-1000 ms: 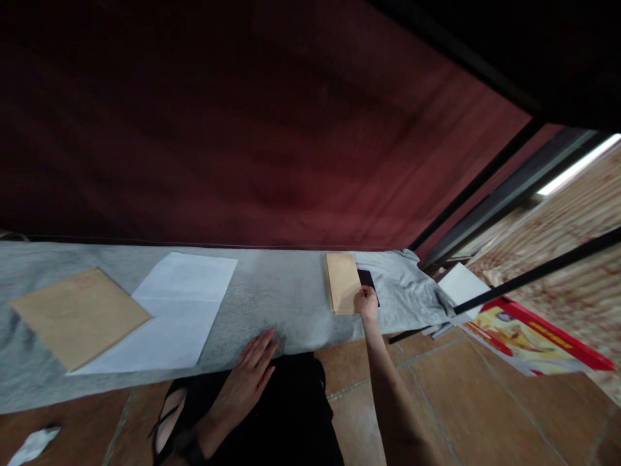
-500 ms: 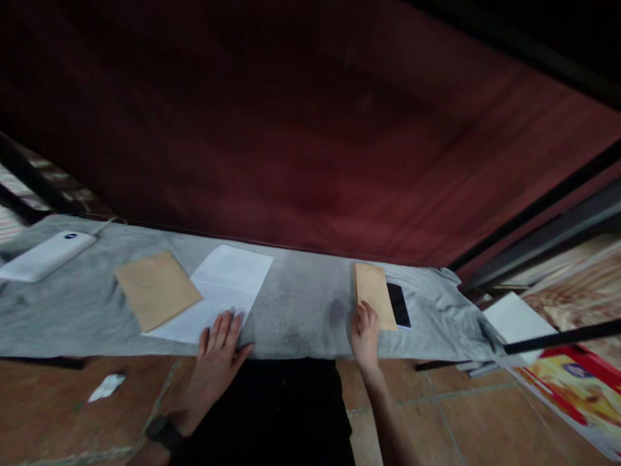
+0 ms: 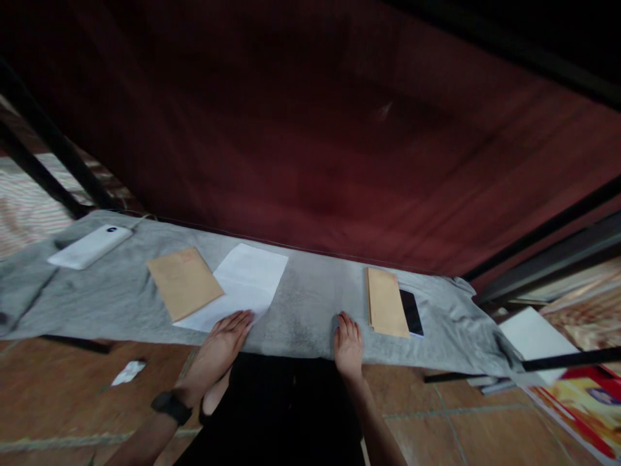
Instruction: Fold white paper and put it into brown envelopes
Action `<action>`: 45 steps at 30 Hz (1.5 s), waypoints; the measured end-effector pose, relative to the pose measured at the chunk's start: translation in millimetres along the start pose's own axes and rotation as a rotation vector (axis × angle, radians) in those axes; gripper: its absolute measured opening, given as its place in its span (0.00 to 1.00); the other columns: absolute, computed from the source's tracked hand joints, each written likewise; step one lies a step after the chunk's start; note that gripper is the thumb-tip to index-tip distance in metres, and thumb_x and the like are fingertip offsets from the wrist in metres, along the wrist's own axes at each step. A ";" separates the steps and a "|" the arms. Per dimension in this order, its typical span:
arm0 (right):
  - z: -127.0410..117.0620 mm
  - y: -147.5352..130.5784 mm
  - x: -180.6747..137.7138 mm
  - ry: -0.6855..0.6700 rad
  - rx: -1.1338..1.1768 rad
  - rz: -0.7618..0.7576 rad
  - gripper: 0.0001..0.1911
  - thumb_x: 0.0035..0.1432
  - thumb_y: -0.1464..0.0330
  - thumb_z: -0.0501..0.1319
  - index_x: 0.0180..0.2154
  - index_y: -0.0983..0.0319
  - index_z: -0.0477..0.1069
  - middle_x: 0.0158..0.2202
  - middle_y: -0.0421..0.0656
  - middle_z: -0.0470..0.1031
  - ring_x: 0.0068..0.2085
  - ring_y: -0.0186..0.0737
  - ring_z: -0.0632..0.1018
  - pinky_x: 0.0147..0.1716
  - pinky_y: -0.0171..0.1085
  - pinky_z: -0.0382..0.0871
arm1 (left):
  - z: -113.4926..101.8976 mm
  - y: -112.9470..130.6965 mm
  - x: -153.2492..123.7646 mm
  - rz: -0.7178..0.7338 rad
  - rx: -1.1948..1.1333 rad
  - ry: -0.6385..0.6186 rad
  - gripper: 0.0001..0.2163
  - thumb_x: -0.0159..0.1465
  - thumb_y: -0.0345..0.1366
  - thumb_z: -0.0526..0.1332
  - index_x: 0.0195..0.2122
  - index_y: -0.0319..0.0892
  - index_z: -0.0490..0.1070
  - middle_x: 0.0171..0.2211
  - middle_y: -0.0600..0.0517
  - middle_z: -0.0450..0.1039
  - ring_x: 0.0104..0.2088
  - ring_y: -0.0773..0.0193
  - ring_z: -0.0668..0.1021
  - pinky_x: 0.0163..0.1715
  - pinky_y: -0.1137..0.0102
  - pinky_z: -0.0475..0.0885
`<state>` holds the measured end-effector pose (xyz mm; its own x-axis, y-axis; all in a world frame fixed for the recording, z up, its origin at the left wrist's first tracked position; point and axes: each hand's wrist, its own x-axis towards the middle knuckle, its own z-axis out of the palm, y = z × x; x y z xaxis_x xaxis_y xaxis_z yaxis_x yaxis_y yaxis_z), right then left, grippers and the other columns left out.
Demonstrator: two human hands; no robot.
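My left hand (image 3: 227, 340) rests on the near right corner of a creased white sheet of paper (image 3: 250, 278), fingers extended and flat. A brown envelope (image 3: 185, 281) overlaps the left part of that sheet. My right hand (image 3: 348, 346) lies on the grey cloth (image 3: 310, 304) near its front edge, fingers stretched out and holding nothing. To its right, apart from it, is a small stack of brown envelopes (image 3: 388, 303). A dark-screened phone (image 3: 411, 312) lies right beside the stack, partly under it.
A white power bank or similar device (image 3: 90, 247) with a cable lies at the left on the cloth. Behind rises a dark red fabric panel (image 3: 315, 162). Black metal bars (image 3: 572, 359) flank both sides. Crumpled paper (image 3: 129, 373) and a red-yellow box (image 3: 582, 408) are below.
My right hand has let go of the envelope stack and moved left onto the cloth. My left hand has stayed at the paper's near edge. The view has shifted slightly.
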<state>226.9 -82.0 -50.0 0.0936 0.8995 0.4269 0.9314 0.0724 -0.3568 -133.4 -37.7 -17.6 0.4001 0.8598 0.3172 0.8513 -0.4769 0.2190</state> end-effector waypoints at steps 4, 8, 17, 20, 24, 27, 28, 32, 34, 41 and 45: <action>-1.5 -2.3 1.7 0.011 0.059 0.041 0.23 0.66 0.71 0.47 0.59 0.61 0.67 0.60 0.52 0.70 0.62 0.48 0.69 0.62 0.54 0.59 | 0.5 41.1 25.1 0.036 -0.029 0.034 0.21 0.72 0.40 0.45 0.59 0.42 0.69 0.57 0.46 0.74 0.58 0.56 0.74 0.58 0.58 0.67; -3.8 -6.9 10.0 0.013 0.277 0.120 0.20 0.66 0.68 0.48 0.53 0.62 0.72 0.55 0.52 0.74 0.57 0.48 0.73 0.57 0.52 0.66 | 11.0 85.8 48.9 0.086 -0.055 0.022 0.20 0.72 0.37 0.46 0.60 0.41 0.68 0.58 0.45 0.73 0.58 0.56 0.74 0.58 0.58 0.67; 9.6 -29.9 37.8 -0.108 0.834 0.517 0.21 0.61 0.56 0.53 0.44 0.62 0.77 0.32 0.45 0.81 0.25 0.42 0.78 0.24 0.39 0.73 | 35.9 142.5 57.4 0.238 -0.091 -0.075 0.20 0.70 0.31 0.47 0.61 0.43 0.66 0.60 0.45 0.71 0.60 0.57 0.72 0.60 0.58 0.64; 13.6 -35.1 45.7 -0.106 0.795 0.480 0.17 0.58 0.58 0.57 0.40 0.61 0.78 0.27 0.42 0.79 0.25 0.40 0.77 0.24 0.36 0.72 | 36.6 149.3 54.3 0.258 -0.102 -0.090 0.19 0.71 0.33 0.48 0.60 0.43 0.67 0.59 0.45 0.71 0.60 0.58 0.72 0.60 0.59 0.64; 19.9 -37.9 52.4 -0.166 0.725 0.426 0.14 0.52 0.65 0.58 0.40 0.59 0.78 0.27 0.39 0.79 0.28 0.40 0.78 0.30 0.37 0.74 | 34.4 141.4 52.3 0.257 -0.128 -0.072 0.21 0.71 0.45 0.51 0.60 0.43 0.67 0.59 0.45 0.71 0.60 0.56 0.72 0.60 0.57 0.64; 24.4 -32.7 55.7 -0.175 0.714 0.417 0.16 0.49 0.69 0.56 0.39 0.58 0.78 0.30 0.39 0.81 0.32 0.41 0.79 0.34 0.38 0.74 | 32.2 115.1 55.7 0.172 -0.097 -0.032 0.22 0.71 0.47 0.51 0.60 0.43 0.67 0.62 0.44 0.69 0.61 0.54 0.70 0.61 0.56 0.63; 25.3 -29.4 56.8 -0.170 0.707 0.419 0.17 0.49 0.70 0.55 0.38 0.57 0.78 0.31 0.39 0.81 0.33 0.41 0.80 0.36 0.38 0.74 | 31.9 103.2 57.7 0.108 -0.073 -0.012 0.21 0.71 0.45 0.50 0.61 0.42 0.67 0.62 0.43 0.68 0.62 0.52 0.69 0.61 0.55 0.63; 25.1 -13.8 62.1 -0.128 0.670 0.435 0.18 0.48 0.70 0.53 0.38 0.57 0.77 0.35 0.40 0.81 0.37 0.42 0.80 0.40 0.41 0.74 | 33.0 57.9 66.3 -0.129 0.033 0.025 0.21 0.70 0.39 0.49 0.60 0.38 0.66 0.64 0.37 0.63 0.64 0.45 0.67 0.59 0.50 0.65; 23.8 -7.8 64.8 -0.117 0.654 0.434 0.17 0.49 0.69 0.53 0.38 0.58 0.77 0.35 0.41 0.81 0.37 0.43 0.80 0.40 0.41 0.74 | 34.1 45.7 69.9 -0.150 0.048 0.000 0.21 0.70 0.41 0.51 0.59 0.37 0.68 0.65 0.36 0.62 0.63 0.44 0.67 0.59 0.50 0.64; 14.9 13.9 75.4 -0.142 0.561 0.380 0.18 0.51 0.71 0.53 0.40 0.59 0.79 0.38 0.44 0.83 0.41 0.44 0.81 0.45 0.42 0.74 | 33.7 59.9 82.1 0.137 0.105 -0.133 0.20 0.71 0.35 0.48 0.62 0.36 0.65 0.69 0.40 0.54 0.69 0.52 0.58 0.67 0.53 0.49; 7.5 30.6 86.0 -0.185 0.526 0.313 0.19 0.51 0.71 0.54 0.41 0.59 0.80 0.39 0.42 0.83 0.43 0.44 0.81 0.47 0.42 0.74 | 37.0 74.8 87.8 0.229 0.088 -0.210 0.21 0.72 0.40 0.47 0.64 0.40 0.63 0.70 0.45 0.52 0.70 0.55 0.56 0.68 0.54 0.45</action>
<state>260.8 0.7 -30.4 0.2271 0.9684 0.1032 0.5686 -0.0459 -0.8213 -22.0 8.9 -7.5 0.6383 0.7552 0.1492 0.7535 -0.6526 0.0799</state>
